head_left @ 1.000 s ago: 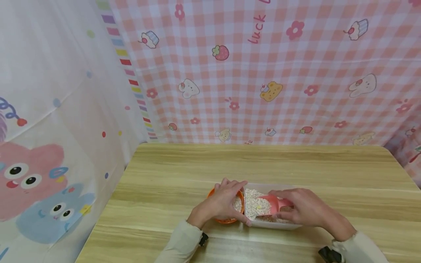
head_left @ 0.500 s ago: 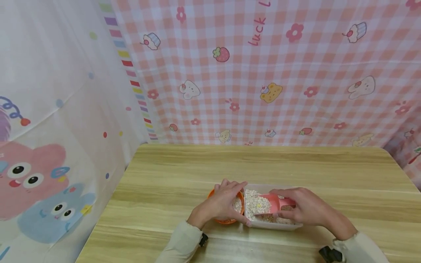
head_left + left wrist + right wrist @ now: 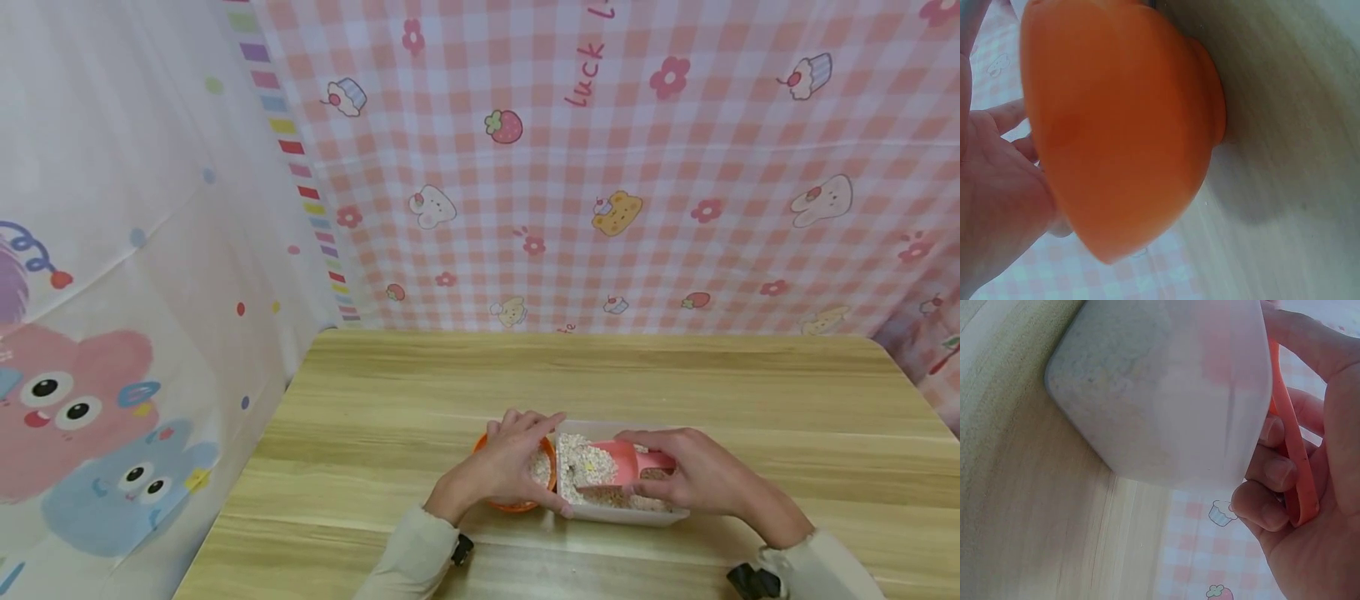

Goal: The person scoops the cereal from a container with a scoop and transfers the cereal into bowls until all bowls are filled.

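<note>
A translucent plastic box (image 3: pixel 645 516) of pale rolled oats (image 3: pixel 574 447) stands on the table. A coral-pink scoop (image 3: pixel 620 461), heaped with oats, lies in the box with its mouth to the left. My right hand (image 3: pixel 693 473) grips the scoop's handle; the right wrist view shows fingers curled round that handle (image 3: pixel 1297 453). Against the box's left end sits an orange bowl (image 3: pixel 1116 131) with some oats inside. Arched over this bowl, my left hand (image 3: pixel 504 462) holds it around the rim, thumb and index tips reaching the box's left corners. My palm hides much of the bowl.
The wood-grain table (image 3: pixel 360 417) carries both containers near its front. Behind it hangs a pink checked cloth (image 3: pixel 465 167), and a white cartoon-print cloth (image 3: pixel 187 275) hangs at the left. Black straps (image 3: pixel 753 581) sit at both wrists.
The scoop has levelled and shifted slightly in the oats, with a small hollow now by its mouth. My left hand and the bowl stay put. The head view has tilted up a little.
</note>
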Tool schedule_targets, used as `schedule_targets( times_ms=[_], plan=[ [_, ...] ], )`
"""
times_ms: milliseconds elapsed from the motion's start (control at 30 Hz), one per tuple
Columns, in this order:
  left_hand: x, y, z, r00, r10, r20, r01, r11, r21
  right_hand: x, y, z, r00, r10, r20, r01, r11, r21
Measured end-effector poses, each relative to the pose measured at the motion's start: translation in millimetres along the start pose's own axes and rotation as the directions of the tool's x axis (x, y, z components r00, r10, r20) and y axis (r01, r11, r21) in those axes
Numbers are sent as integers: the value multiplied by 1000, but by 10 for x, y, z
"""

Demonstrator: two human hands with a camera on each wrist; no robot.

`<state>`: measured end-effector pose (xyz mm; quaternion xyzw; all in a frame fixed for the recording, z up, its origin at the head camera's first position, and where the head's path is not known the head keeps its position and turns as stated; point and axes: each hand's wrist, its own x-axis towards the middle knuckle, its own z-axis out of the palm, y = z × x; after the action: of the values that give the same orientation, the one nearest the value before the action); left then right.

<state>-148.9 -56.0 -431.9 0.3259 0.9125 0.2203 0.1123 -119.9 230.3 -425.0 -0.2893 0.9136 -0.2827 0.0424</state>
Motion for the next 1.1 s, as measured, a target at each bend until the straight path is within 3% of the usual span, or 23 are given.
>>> schedule_targets(
  times_ms=[300, 500, 733, 1100],
  plan=[
    [-137, -133, -43, 997, -22, -71, 10, 987, -157, -4, -2, 1, 1000, 24, 9, -24, 999, 39],
    [-238, -241, -79, 994, -38, -107, 17, 980, -196, -8, 3, 8, 1000, 18, -7, -18, 999, 29],
    [-359, -355, -108, 992, -98, -83, 75, 966, -246, -22, 18, 16, 1000, 14, -22, -13, 999, 48],
    [-456, -460, -83, 989, -136, -56, 117, 957, -267, -28, 40, 31, 1000, 14, -25, -13, 997, 73]
  ],
)
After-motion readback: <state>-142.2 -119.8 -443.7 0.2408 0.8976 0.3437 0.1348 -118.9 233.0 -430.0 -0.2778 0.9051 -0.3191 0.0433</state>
